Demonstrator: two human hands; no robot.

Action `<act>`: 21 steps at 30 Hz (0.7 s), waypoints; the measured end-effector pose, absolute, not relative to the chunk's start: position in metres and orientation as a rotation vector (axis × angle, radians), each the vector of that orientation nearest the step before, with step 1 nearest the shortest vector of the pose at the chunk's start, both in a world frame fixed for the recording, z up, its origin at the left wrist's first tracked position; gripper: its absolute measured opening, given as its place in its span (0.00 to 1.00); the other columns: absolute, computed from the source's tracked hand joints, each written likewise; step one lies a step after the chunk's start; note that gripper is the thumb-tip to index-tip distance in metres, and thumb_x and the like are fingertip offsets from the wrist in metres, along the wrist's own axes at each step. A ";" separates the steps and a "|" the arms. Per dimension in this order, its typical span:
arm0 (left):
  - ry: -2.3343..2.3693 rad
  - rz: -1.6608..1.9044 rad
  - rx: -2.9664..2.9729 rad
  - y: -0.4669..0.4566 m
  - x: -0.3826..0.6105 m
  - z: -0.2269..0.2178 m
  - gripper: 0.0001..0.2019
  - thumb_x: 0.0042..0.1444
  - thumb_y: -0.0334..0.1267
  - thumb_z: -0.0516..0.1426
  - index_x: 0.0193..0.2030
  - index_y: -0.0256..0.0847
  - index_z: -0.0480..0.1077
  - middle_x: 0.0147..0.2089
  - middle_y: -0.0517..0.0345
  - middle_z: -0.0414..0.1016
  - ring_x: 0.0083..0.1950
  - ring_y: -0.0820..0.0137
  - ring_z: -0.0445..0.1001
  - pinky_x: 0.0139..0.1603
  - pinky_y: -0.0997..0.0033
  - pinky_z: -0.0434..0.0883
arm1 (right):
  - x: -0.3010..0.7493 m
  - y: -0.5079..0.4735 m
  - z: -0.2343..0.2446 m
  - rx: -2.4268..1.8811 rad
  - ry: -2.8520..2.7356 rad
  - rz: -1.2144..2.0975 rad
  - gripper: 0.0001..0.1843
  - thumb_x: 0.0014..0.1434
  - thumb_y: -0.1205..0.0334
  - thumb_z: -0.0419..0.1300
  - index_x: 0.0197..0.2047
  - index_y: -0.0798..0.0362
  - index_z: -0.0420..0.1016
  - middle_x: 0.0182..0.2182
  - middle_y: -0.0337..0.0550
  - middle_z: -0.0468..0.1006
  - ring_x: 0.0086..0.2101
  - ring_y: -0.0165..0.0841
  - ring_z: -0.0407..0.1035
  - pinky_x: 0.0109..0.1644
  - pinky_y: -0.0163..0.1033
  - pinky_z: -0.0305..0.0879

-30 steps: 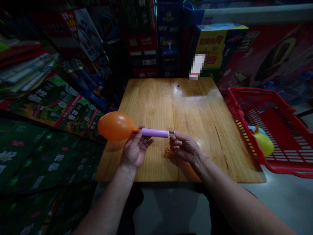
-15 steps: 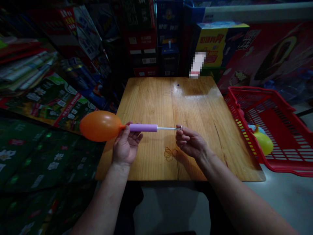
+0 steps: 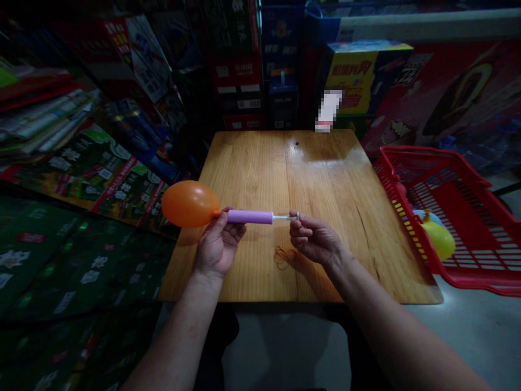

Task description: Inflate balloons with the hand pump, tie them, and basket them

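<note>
An inflated orange balloon (image 3: 190,204) points left, its neck fitted over the nozzle end of a purple balloon pump (image 3: 250,217). My left hand (image 3: 218,245) pinches the balloon's neck at that joint, with the other fingers loosely curled below the barrel. At the pump's right end, my right hand (image 3: 316,237) is closed on the white handle of the partly drawn-out rod (image 3: 281,218). The pump is level above the wooden table (image 3: 260,168). Several rubber bands (image 3: 280,257) lie on the tabletop just below the rod.
Right of the table stands a red basket (image 3: 459,217) with a yellow balloon (image 3: 438,239) and a light blue one (image 3: 431,216) inside. Stacked green cartons (image 3: 89,271) line the left side. Boxes (image 3: 354,79) stand behind the table's far edge.
The balloon, pump barrel and my left hand have moved right, toward my right hand. Less of the white rod shows now. My right hand has barely shifted.
</note>
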State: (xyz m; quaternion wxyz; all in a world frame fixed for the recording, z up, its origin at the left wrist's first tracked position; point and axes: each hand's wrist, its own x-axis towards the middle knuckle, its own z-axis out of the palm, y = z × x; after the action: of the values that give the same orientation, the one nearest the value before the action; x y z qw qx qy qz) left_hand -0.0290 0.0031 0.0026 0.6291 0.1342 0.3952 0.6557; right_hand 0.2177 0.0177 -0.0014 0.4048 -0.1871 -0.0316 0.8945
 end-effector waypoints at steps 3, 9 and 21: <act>0.894 1.565 0.371 0.003 -0.035 0.004 0.12 0.56 0.40 0.63 0.47 0.42 0.76 0.46 0.50 0.79 0.46 0.67 0.77 0.44 0.68 0.75 | 0.220 0.018 -0.002 -0.457 -0.102 2.208 0.06 0.62 0.71 0.59 0.44 0.58 0.71 0.27 0.37 0.74 0.19 0.18 0.59 0.23 0.24 0.60; 0.826 1.416 0.404 -0.006 -0.017 -0.006 0.12 0.59 0.39 0.61 0.50 0.43 0.74 0.51 0.48 0.78 0.49 0.65 0.77 0.47 0.64 0.74 | 0.197 0.007 -0.007 -0.507 -0.155 2.253 0.08 0.62 0.69 0.60 0.46 0.57 0.71 0.27 0.37 0.74 0.19 0.18 0.58 0.23 0.25 0.60; 0.871 1.531 0.334 0.005 -0.036 0.004 0.11 0.55 0.39 0.64 0.45 0.42 0.76 0.45 0.51 0.80 0.45 0.67 0.78 0.43 0.68 0.75 | 0.224 0.018 0.003 -0.484 -0.118 2.213 0.06 0.62 0.71 0.58 0.43 0.58 0.71 0.26 0.37 0.74 0.19 0.19 0.58 0.23 0.25 0.60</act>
State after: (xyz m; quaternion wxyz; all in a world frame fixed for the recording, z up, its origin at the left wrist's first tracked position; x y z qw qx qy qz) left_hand -0.0360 0.0045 0.0037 0.6243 0.1457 0.3796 0.6670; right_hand 0.2238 0.0182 0.0034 0.4226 -0.1934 -0.0470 0.8842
